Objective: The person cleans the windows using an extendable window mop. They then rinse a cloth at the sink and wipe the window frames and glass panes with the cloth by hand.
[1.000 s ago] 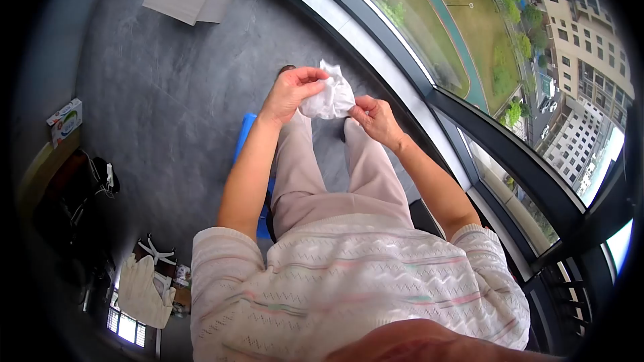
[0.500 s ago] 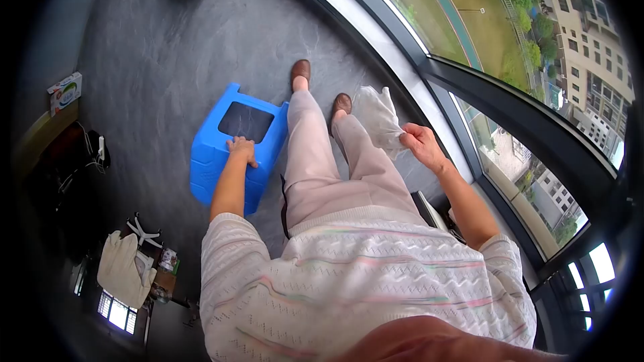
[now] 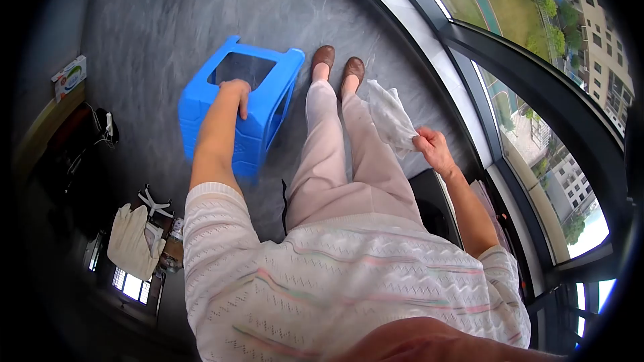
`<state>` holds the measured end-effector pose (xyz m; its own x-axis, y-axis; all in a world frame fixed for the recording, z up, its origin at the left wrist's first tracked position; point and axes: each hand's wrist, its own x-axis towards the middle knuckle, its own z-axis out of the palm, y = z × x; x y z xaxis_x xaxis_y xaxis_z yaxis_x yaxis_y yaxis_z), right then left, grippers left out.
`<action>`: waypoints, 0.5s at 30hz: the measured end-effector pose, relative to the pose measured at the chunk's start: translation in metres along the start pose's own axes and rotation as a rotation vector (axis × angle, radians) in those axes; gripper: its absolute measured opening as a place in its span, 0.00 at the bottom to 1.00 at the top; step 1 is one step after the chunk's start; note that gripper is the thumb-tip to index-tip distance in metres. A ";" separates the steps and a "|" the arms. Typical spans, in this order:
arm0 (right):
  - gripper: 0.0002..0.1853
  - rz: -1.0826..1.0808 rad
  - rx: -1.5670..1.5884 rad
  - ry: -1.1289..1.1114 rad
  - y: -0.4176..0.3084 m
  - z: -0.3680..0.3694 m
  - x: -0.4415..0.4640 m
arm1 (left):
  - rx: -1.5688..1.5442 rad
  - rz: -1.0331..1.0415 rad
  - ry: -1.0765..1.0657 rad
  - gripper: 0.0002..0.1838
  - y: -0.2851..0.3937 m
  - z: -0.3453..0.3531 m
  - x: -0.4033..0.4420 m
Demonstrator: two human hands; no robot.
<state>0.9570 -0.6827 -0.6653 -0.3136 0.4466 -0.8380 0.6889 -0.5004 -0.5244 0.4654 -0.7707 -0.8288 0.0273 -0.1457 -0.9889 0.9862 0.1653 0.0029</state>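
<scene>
My left hand (image 3: 235,96) grips the edge of a blue plastic stool (image 3: 201,102) beside the opening in its upward-facing side; its fingertips are partly hidden at that edge. Two short leg-like ends of the stool point away from me, and its lower part looks blurred. On the other side of my legs, my right hand (image 3: 435,150) pinches one end of a white cloth (image 3: 390,119). The cloth hangs from the fingers, close to my trouser leg.
Tall windows (image 3: 547,74) run along the right, above a pale sill (image 3: 463,77). Dark grey floor (image 3: 161,13) spreads around my brown shoes (image 3: 353,68). At left are a white box (image 3: 69,79) and cables (image 3: 107,135); lower left, a chair draped in beige cloth (image 3: 131,241).
My left hand and the blue stool have moved forward, away from my body. My feet now stand nearly side by side. The cloth stays in my right hand.
</scene>
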 end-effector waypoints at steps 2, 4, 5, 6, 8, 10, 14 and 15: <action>0.12 -0.003 0.026 0.009 0.006 -0.002 -0.001 | -0.043 0.086 -0.052 0.48 0.003 -0.038 0.007; 0.12 0.018 0.043 0.020 0.003 -0.007 -0.005 | -0.017 0.162 0.093 0.48 0.023 -0.082 -0.001; 0.12 0.013 0.040 0.020 0.006 -0.009 -0.007 | -0.008 0.182 0.122 0.48 0.039 -0.105 -0.013; 0.12 0.008 0.037 0.023 0.009 -0.012 -0.009 | 0.003 0.204 0.152 0.48 0.057 -0.128 -0.025; 0.12 0.011 0.054 0.053 0.018 -0.017 -0.013 | 0.000 0.229 0.216 0.48 0.088 -0.168 -0.038; 0.12 0.023 0.094 0.109 0.030 -0.017 -0.021 | 0.037 0.278 0.298 0.48 0.118 -0.203 -0.054; 0.12 0.067 0.093 0.125 0.045 -0.015 -0.032 | 0.040 0.331 0.385 0.43 0.163 -0.251 -0.069; 0.12 0.077 0.108 0.113 0.049 -0.013 -0.034 | 0.062 0.338 0.403 0.41 0.172 -0.260 -0.065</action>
<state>1.0096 -0.7129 -0.6600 -0.1825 0.4815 -0.8572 0.6321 -0.6104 -0.4774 0.5913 -0.4791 -0.8029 0.2930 0.2946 -0.9096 0.9412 0.0784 0.3286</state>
